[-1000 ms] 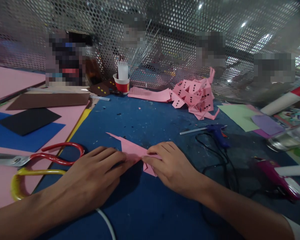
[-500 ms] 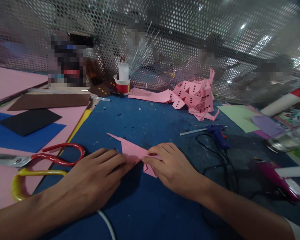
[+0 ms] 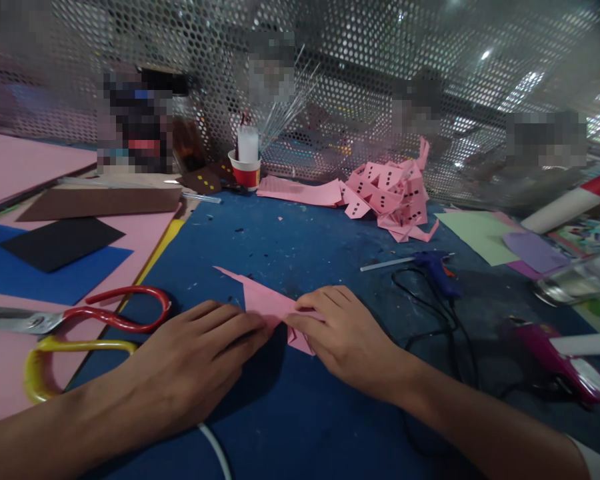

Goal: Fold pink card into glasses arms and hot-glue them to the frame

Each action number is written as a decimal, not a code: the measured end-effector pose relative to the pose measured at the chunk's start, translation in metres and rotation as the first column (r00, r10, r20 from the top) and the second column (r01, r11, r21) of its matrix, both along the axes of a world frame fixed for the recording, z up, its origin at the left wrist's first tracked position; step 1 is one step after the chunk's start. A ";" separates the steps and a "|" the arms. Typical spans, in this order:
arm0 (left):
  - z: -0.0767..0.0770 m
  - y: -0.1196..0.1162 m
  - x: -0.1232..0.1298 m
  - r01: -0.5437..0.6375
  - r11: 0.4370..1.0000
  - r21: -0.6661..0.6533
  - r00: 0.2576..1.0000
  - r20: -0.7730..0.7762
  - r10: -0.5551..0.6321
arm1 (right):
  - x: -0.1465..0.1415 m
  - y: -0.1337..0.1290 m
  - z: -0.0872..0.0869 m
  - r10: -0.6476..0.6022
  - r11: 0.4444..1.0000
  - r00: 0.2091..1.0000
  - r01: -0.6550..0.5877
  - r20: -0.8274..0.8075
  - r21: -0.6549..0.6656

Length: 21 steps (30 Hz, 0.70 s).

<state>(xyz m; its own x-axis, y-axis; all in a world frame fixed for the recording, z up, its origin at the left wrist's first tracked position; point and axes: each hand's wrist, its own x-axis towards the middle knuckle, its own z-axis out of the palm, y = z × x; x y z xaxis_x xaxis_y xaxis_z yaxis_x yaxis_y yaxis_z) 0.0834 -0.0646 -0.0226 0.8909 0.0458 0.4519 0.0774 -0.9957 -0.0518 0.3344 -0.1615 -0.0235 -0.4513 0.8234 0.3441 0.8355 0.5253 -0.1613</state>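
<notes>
A folded piece of pink paper (image 3: 266, 298) lies on the blue tabletop, its narrow pointed strip reaching to the upper left. My left hand (image 3: 200, 360) has its fingers drawn together over the paper's near left edge, gripping it there. On the other side, my right hand (image 3: 343, 330) pinches the paper between thumb and fingers. A small folded flap sticks out below the right fingertips. Large scissors (image 3: 115, 327), with one red and one yellow handle, lie just left of my left hand. Both thumbs' contact points are partly hidden.
At the back stand a paper cup (image 3: 245, 170) and a heap of pink paper shapes (image 3: 390, 193) beside stacked pink strips (image 3: 300, 191). A blue glue gun (image 3: 436, 272) with its cord and a magenta tool (image 3: 563, 363) lie right. Coloured sheets (image 3: 55, 267) cover the left.
My left hand's fingers have slid slightly right along the paper's edge, towards the middle. My right hand and the paper have hardly moved.
</notes>
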 end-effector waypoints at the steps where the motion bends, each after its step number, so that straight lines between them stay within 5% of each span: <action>1: 0.000 0.000 -0.001 -0.001 1.000 -0.001 1.000 -0.006 0.001 | 0.000 0.000 0.000 0.000 1.000 1.000 0.000 0.000 0.002; 21: 0.000 -0.001 -0.003 -0.039 0.998 -0.053 0.999 -0.026 0.038 | 0.000 0.000 0.001 -0.003 1.000 1.000 0.003 0.005 -0.001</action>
